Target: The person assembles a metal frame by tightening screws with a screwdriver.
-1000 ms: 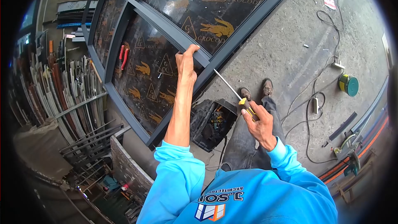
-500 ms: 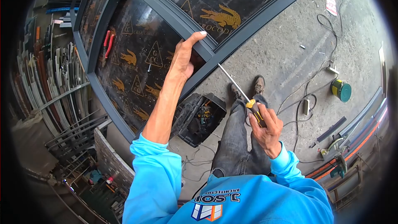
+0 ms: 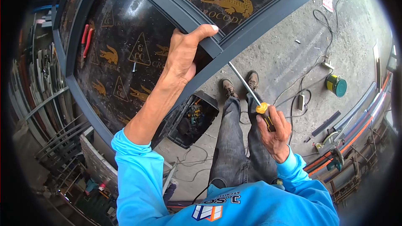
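My left hand (image 3: pixel 183 54) is wrapped round the dark grey crossbar (image 3: pixel 167 8) of a metal frame, its thumb on top near the joint with the outer rail (image 3: pixel 255 29). In my right hand (image 3: pixel 274 133) is a screwdriver (image 3: pixel 246 84) with a yellow and black handle; its tip is at the outer side of the rail, just below the joint. Dark boards with gold crocodile prints lie under the frame. On them rest red-handled pliers (image 3: pixel 86 42) and a screw (image 3: pixel 134 67).
An open black toolbox (image 3: pixel 193 119) sits on the floor below the rail. Cables (image 3: pixel 310 84), a power strip (image 3: pixel 301 102) and a green tin (image 3: pixel 336 86) are at the right. Metal profiles (image 3: pixel 37 83) are stacked at the far left.
The view has shifted, so the frame, pliers and toolbox appear further left. Both hands keep their holds, and the screwdriver tip remains close to the joint.
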### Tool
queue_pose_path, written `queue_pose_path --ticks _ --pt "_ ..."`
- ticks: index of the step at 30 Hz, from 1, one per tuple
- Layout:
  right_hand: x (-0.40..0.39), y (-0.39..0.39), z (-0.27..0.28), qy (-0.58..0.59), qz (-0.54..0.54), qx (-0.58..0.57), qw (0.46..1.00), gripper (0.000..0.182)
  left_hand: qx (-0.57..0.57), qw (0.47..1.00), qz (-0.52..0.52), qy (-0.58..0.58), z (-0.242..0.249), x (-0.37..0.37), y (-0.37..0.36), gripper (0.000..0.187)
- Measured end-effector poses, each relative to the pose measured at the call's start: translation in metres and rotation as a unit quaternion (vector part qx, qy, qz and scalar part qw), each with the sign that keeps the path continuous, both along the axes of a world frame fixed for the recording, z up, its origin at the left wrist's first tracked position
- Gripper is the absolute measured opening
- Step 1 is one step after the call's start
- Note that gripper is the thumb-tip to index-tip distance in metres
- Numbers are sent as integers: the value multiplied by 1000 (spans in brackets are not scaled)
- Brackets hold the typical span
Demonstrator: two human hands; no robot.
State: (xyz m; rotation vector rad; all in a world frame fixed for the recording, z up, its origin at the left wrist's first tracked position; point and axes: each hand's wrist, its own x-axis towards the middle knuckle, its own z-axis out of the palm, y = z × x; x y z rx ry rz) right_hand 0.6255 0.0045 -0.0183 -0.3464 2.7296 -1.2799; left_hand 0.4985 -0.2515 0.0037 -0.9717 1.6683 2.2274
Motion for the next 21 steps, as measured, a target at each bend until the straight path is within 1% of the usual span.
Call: queue_pose_path --ticks 1,2,4,5,8,9,10,11,12,13,14,16,18,21 --pt "-3 2 0 3 6 8 1000 43 -9 1000 -4 24 -3 1 0 22" --pt "-4 3 0 -55 4 -31 998 42 -20 999 -8 46 -5 2 0 20" --pt "-1 6 11 -187 -9 -111 976 40 -22 999 -7 25 -1 3 1 16" --pt "-12 7 23 -390 -40 -157 906 40 -26 999 -7 30 -3 3 1 17" --pt "-18 9 25 -397 -47 -176 900 40 -30 999 -7 41 -3 1 1 19" --pt "-12 6 20 -214 0 -119 970 40 -29 999 -7 38 -3 3 1 21" --pt "-9 9 15 -215 -2 -119 969 40 -29 999 -10 36 -4 5 0 21" --pt "-10 12 10 -69 9 -45 997 41 -26 999 -4 30 -6 5 -1 23" --pt "-15 14 6 80 20 30 996 42 -22 999 4 25 -7 3 -1 25" --pt "-16 12 3 119 30 38 992 44 -22 999 4 25 -6 4 -1 25" --pt "-14 11 5 117 28 37 992 44 -18 1000 0 18 -4 5 -1 27" --pt "-16 10 8 87 61 39 994 43 -15 1000 0 15 -4 3 -2 28" --pt "-17 8 7 81 64 28 994 43 -25 999 -7 19 -7 4 -2 29" --pt "-18 10 13 50 63 7 997 38 -30 999 -14 27 -6 5 -1 31"
